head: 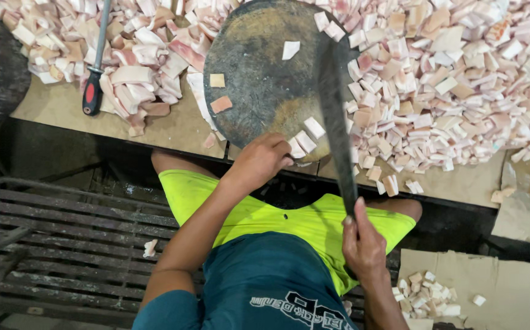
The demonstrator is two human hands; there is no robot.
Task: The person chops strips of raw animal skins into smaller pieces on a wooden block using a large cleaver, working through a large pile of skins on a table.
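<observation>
My right hand (363,244) grips the handle of a long dark cleaver (335,116), whose blade reaches up over the right side of a round dark chopping board (259,85). My left hand (264,160) rests at the board's near edge, fingers touching pale cut meat pieces (306,139) there. A few more small cubes (217,80) lie scattered on the board.
Heaps of pale pink cut meat chunks (454,73) cover the cardboard-covered table to the right and to the left (124,55). A sharpening steel with a red-and-black handle (92,91) lies at the left. A slatted bench (63,244) sits below; more cubes (427,293) lie on cardboard at lower right.
</observation>
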